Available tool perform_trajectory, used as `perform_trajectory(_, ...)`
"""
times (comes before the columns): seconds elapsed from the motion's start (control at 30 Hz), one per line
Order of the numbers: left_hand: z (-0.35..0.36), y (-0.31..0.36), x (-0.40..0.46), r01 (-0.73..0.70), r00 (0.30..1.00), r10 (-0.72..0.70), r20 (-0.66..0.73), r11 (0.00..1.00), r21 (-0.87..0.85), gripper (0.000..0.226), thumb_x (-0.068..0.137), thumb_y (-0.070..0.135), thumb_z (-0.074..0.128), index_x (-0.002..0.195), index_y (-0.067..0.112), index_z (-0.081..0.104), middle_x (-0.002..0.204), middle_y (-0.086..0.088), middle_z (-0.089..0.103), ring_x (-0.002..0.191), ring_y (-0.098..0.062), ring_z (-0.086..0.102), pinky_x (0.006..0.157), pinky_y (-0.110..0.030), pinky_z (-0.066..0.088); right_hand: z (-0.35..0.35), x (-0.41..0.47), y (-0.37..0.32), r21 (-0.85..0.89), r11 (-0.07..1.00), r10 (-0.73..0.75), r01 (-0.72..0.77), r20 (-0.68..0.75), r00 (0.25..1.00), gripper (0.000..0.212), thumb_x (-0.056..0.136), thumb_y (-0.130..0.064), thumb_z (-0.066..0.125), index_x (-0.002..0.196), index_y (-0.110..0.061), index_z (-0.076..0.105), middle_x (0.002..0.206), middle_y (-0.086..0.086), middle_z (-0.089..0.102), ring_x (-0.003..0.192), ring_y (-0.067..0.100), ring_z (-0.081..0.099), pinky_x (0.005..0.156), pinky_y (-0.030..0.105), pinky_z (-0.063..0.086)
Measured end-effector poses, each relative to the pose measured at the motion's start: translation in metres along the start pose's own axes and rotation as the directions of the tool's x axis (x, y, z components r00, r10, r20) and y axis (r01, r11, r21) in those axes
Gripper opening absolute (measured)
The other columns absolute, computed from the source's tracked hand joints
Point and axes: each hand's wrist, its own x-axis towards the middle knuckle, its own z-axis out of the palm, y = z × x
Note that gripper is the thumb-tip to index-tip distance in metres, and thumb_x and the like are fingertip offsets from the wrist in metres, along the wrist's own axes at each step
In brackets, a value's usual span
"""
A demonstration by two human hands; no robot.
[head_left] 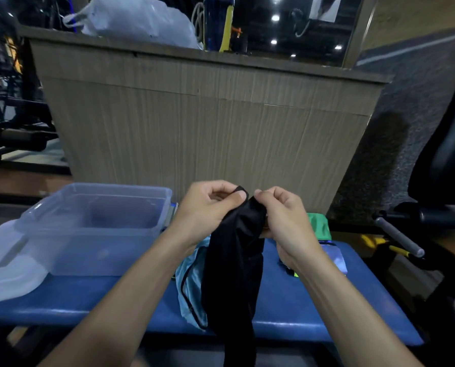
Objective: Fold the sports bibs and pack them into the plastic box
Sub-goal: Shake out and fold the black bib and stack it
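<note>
A black bib [234, 263] hangs bunched between my hands above the blue bench [300, 300]. My left hand [207, 207] pinches its top edge, and my right hand [284, 218] grips the cloth just beside it. The bib's lower part drapes down past the bench's front edge. Under it lies a light blue bib [190, 284] with black trim. A green bib [319, 226] sits behind my right hand. The clear plastic box [94, 234] stands open on the bench's left part, and nothing shows inside it.
The box's translucent lid [12, 268] lies at the left end of the bench. A wood-panelled counter [207, 123] rises right behind the bench. A metal bar [398, 237] with a yellow part sticks out at the right, near a dark chair [446, 154].
</note>
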Motion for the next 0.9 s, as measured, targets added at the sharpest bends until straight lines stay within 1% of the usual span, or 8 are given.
perform_trajectory(0.1, 0.002, 0.001, -0.005, -0.047, 0.999, 0.046, 0.020, 0.998, 0.031, 0.004, 0.093, 0.009, 0.073, 0.092, 0.009, 0.077, 0.084, -0.010, 0.076, 0.076, -0.015, 0.069, 0.074, -0.030, 0.055, 0.002, 0.002, 0.001, -0.123, 0.988, -0.090, 0.090, 0.005, 0.996, 0.040, 0.097, -0.026, 0.059, 0.060, -0.023, 0.043, 0.065, 0.005, 0.038, 0.065, 0.020, 0.039, 0.061, 0.039, 0.034)
perform_trajectory(0.23, 0.001, 0.003, -0.011, -0.147, 0.988, 0.137, 0.071, 0.975, 0.166, 0.008, 0.090, 0.011, 0.075, 0.098, 0.015, 0.076, 0.088, -0.001, 0.077, 0.081, -0.015, 0.072, 0.078, -0.035, 0.058, -0.002, 0.002, -0.001, -0.368, 0.897, -0.217, 0.244, 0.115, 0.969, 0.042, 0.091, -0.041, 0.051, 0.064, -0.009, 0.046, 0.061, -0.002, 0.040, 0.063, 0.013, 0.040, 0.062, 0.039, 0.033)
perform_trajectory(0.37, -0.001, 0.005, -0.017, -0.187, 0.982, 0.175, 0.068, 0.945, 0.269, 0.020, 0.082, 0.024, 0.085, 0.099, 0.022, 0.074, 0.092, 0.006, 0.076, 0.086, -0.009, 0.072, 0.082, -0.033, 0.059, -0.013, 0.002, -0.011, -0.152, 0.988, 0.062, -0.030, 0.215, 0.975, 0.040, 0.094, -0.026, 0.045, 0.095, 0.006, 0.068, 0.086, 0.024, 0.069, 0.079, 0.026, 0.059, 0.074, 0.044, 0.048)
perform_trajectory(0.57, 0.007, -0.006, -0.017, -0.257, 0.942, 0.333, -0.043, 0.797, 0.546, 0.024, 0.074, 0.027, 0.081, 0.094, 0.030, 0.068, 0.090, 0.011, 0.062, 0.084, -0.003, 0.063, 0.074, -0.021, 0.048, -0.023, -0.008, -0.024, -0.040, 0.984, 0.173, -0.175, 0.473, 0.864, 0.038, 0.099, 0.002, 0.034, 0.104, -0.006, 0.071, 0.074, -0.003, 0.071, 0.078, 0.010, 0.068, 0.088, 0.037, 0.060)
perform_trajectory(0.67, 0.007, -0.007, -0.018, -0.271, 0.933, 0.355, -0.055, 0.795, 0.543, 0.018, 0.079, 0.014, 0.073, 0.093, 0.026, 0.072, 0.087, 0.012, 0.063, 0.082, -0.004, 0.062, 0.071, -0.016, 0.046, -0.024, -0.010, -0.025, -0.102, 0.986, 0.167, -0.133, 0.549, 0.819, 0.047, 0.098, 0.008, 0.029, 0.113, -0.005, 0.072, 0.102, 0.005, 0.078, 0.106, 0.014, 0.071, 0.098, 0.036, 0.057)
perform_trajectory(0.73, 0.005, -0.007, -0.018, -0.268, 0.942, 0.333, -0.046, 0.826, 0.496, 0.020, 0.081, 0.009, 0.070, 0.093, 0.025, 0.076, 0.087, 0.011, 0.066, 0.080, -0.007, 0.066, 0.072, -0.020, 0.050, -0.024, -0.009, -0.020, -0.203, 0.979, 0.094, 0.000, 0.454, 0.886, 0.038, 0.101, 0.005, 0.038, 0.103, -0.007, 0.074, 0.099, 0.011, 0.078, 0.102, 0.021, 0.074, 0.085, 0.033, 0.062)
perform_trajectory(0.8, 0.004, -0.009, -0.017, -0.273, 0.953, 0.302, 0.000, 0.861, 0.430, 0.021, 0.083, 0.010, 0.070, 0.093, 0.026, 0.078, 0.089, 0.009, 0.068, 0.081, -0.010, 0.069, 0.074, -0.027, 0.054, -0.027, -0.004, -0.010, -0.427, 0.847, -0.191, 0.318, 0.314, 0.930, 0.015, 0.096, -0.006, 0.062, 0.088, -0.014, 0.073, 0.083, 0.005, 0.076, 0.081, 0.016, 0.074, 0.071, 0.031, 0.061)
perform_trajectory(0.9, -0.001, -0.011, -0.015, -0.274, 0.960, 0.273, 0.053, 0.896, 0.349, 0.020, 0.083, 0.016, 0.067, 0.096, 0.027, 0.079, 0.094, 0.008, 0.069, 0.087, -0.013, 0.072, 0.081, -0.035, 0.058, -0.032, 0.004, 0.004, -0.573, 0.557, -0.513, 0.601, 0.332, 0.792, 0.019, 0.082, -0.015, 0.080, 0.094, -0.019, 0.066, 0.092, -0.008, 0.066, 0.087, 0.009, 0.066, 0.077, 0.021, 0.052)
